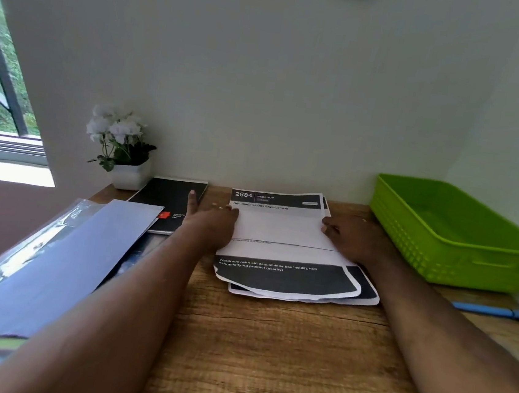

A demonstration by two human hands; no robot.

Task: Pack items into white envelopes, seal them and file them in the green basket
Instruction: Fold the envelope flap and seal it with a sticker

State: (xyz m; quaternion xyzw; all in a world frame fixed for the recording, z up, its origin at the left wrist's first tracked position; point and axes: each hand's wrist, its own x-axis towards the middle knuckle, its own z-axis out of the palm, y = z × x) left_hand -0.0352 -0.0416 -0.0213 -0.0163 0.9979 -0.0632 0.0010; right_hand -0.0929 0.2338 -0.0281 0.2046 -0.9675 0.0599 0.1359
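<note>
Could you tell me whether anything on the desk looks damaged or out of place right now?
Yes: the printed sheets under both hands have ragged, unevenly cut near edges and lie slightly misaligned. The green basket appears empty, and nothing looks spilled.

Both forearms bare, no sleeves; ring on finger of left hand (214, 220).

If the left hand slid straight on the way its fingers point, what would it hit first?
Probably the black notebook: the left hand points toward the wall with a fingertip already over its right edge. Beyond that, only the wall, though depth is unclear.
</note>
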